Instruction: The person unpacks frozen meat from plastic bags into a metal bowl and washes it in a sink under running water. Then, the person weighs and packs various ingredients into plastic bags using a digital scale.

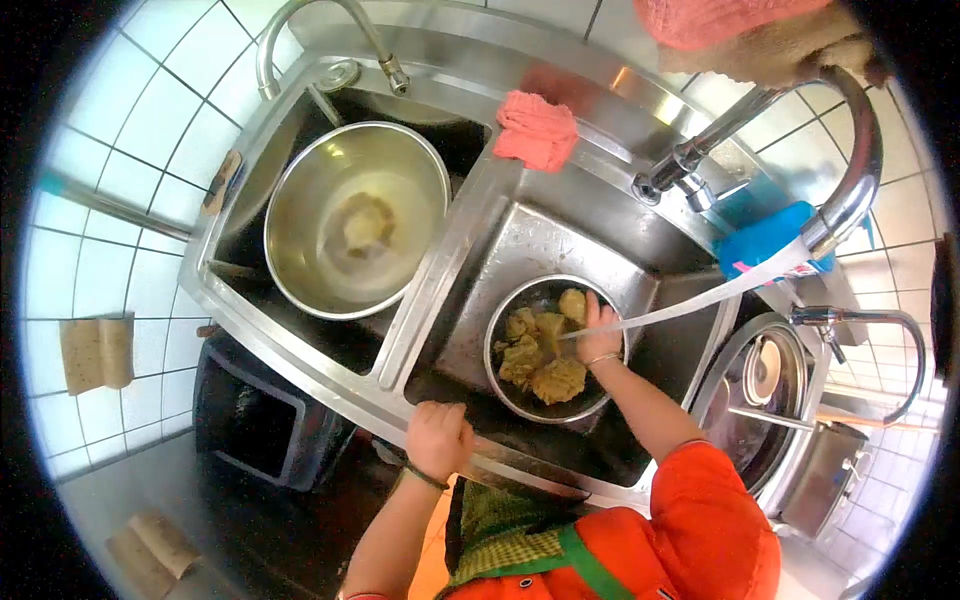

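Observation:
My right hand [600, 335] reaches into a round metal bowl [493, 372] in the middle sink basin, at the bowl's right side. Its fingers are partly stretched out beside yellowish-brown lumps [558, 380], which I cannot identify. A stream of water [690, 307] runs from the curved faucet [822, 235] into this bowl, near my fingers. My left hand [440, 438] rests closed on the sink's front edge; whether it grips anything is not visible.
A large metal bowl [285, 220] with cloudy liquid stands in the left basin. A pink cloth [537, 131] lies on the back rim. Behind the water are a blue bottle [765, 240] and another faucet [893, 318]. A black bin [250, 425] stands below left.

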Available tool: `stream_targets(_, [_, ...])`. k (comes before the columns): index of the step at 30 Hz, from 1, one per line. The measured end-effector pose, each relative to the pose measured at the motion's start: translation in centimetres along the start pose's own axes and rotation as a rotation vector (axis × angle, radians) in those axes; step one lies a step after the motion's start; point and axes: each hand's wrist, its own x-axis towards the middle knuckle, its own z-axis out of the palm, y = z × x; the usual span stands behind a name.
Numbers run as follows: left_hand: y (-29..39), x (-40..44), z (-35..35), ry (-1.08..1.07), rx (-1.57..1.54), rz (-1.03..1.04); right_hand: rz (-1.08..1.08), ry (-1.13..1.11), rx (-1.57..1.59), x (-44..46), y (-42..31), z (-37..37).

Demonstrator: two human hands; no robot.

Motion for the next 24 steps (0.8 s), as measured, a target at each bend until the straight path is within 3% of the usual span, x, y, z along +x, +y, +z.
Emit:
stream_targets(1, [0.1, 0.0, 0.0, -0.019, 0.007, -0.01, 0.001, 0.004, -0.009, 0.3, 0.8, 1.4])
stream_targets(3, [0.3, 0.0, 0.2, -0.005, 0.009, -0.021, -0.282, 0.356, -0.254, 0.4, 1.0, 4.3])
stream_targets(4, [0.1, 0.1, 0.1, -0.002, 0.018, -0.025, -0.286, 0.358, -0.249, -0.2, 0.7, 4.4])
stream_targets(6, [-0.1, 0.0, 0.3, 0.019, 0.015, -0.014, -0.573, 0.101, -0.196, -1.5, -0.1, 4.0])
stream_targets(7, [-0.1, 0.0, 0.4, 0.036, 0.003, -0.003, -0.7, 0.046, -0.352, -1.6, -0.9, 4.2])
stream_targets(13, [-0.1, -0.1, 0.4, -0.021, 0.023, -0.033, -0.603, -0.199, -0.371, 0.1, -2.0, 5.2])
stream_targets(17, [0.1, 0.3, 0.1, 0.014, 0.01, -0.006, -0.449, -0.151, -0.22, -0.1, -2.5, 5.1])
stream_targets(19, [0.1, 0.2, 0.2, -0.006, 0.025, -0.005, -0.567, 0.045, -0.045, -2.3, -3.7, 3.3])
stream_targets(24, [0.1, 0.3, 0.0, -0.008, 0.024, -0.019, -0.735, 0.081, -0.133, 0.2, -5.5, 5.4])
